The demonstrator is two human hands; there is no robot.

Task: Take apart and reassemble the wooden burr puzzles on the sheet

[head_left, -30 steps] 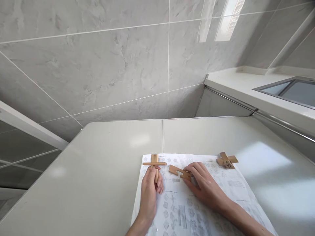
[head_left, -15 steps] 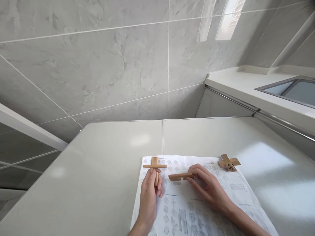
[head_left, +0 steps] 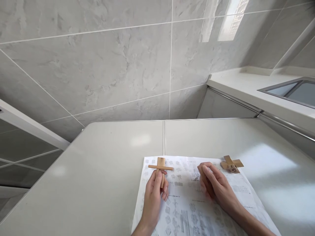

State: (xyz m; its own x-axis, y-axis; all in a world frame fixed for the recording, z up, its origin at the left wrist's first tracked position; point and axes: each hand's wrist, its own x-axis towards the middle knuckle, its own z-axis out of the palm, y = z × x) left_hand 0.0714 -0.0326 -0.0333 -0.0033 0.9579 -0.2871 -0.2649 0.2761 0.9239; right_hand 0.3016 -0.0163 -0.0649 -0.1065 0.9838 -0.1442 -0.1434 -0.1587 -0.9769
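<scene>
My left hand (head_left: pixel 154 196) rests on a printed instruction sheet (head_left: pixel 192 209) and pinches the lower end of a wooden cross-shaped assembly (head_left: pixel 161 167), which stands up from the paper. My right hand (head_left: pixel 216 185) lies on the sheet to the right with its fingers curled and pressed together. The flat notched wooden piece it held a moment ago is hidden behind those fingers. A second small wooden cross assembly (head_left: pixel 231 164) lies at the sheet's far right corner, just beyond my right hand and apart from it.
The sheet lies on a pale grey table (head_left: pixel 105 164) with a seam down its middle, set against a tiled wall. At the right runs a white counter (head_left: pixel 246 85) with an inset sink (head_left: pixel 290 90). A white rail slants at the left.
My right hand lifted the notched piece off the paper, turned it on edge and drew it right; its fingers now cover it. My left hand kept hold of the cross.
</scene>
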